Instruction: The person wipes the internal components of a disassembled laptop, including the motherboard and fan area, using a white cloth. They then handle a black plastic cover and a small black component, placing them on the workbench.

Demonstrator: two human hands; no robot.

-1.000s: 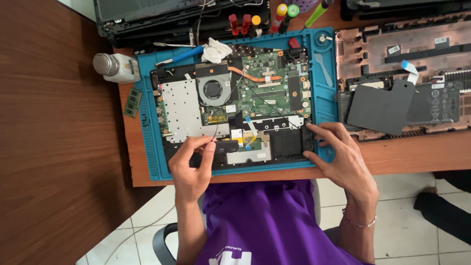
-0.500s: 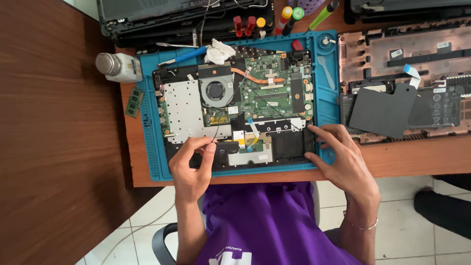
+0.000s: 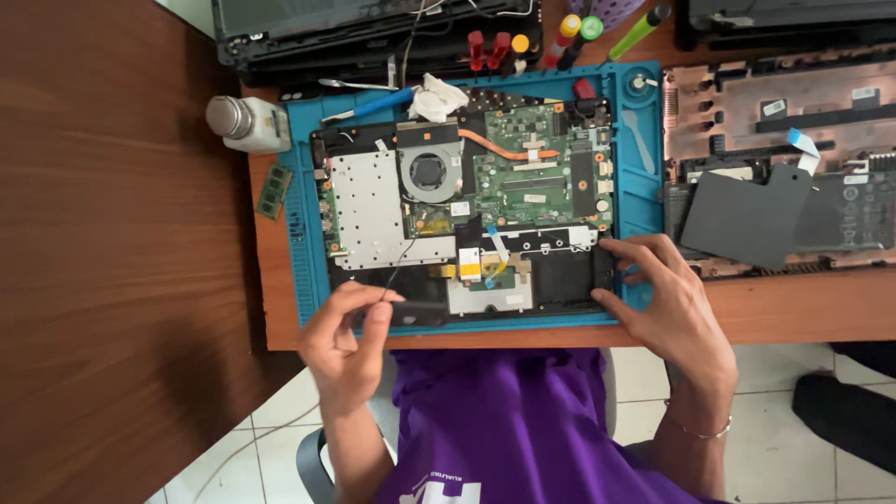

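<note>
An opened black laptop base (image 3: 467,224), with its green circuit board, round cooling fan and silver metal shield exposed, is laid flat on a blue rubber work mat (image 3: 644,159) at the near edge of a brown wooden desk (image 3: 803,313). A thin black wire (image 3: 403,261) is pinched between the thumb and forefinger of the left hand (image 3: 347,338), the other fingers being curled in; the wire is seen running from the fingertips up toward the silver shield, and the pinch is held just over the laptop's near left corner. The right hand (image 3: 665,303) is spread loosely with nothing grasped, its fingertips (image 3: 611,247) resting on the near right corner of the laptop and on the mat's edge. Beyond the left fingers, past the far left corner of the mat, a white plastic bottle with a grey cap (image 3: 247,121) is lying on its side, and a small green memory module (image 3: 273,190) is lying just left of the mat. A crumpled white cloth (image 3: 439,96) and a blue-handled tool (image 3: 373,105) are placed at the mat's far edge. To the right of the right fingers, a second dismantled laptop shell (image 3: 779,159) is set on the desk, a dark grey sheet (image 3: 742,219) lying on it.
</note>
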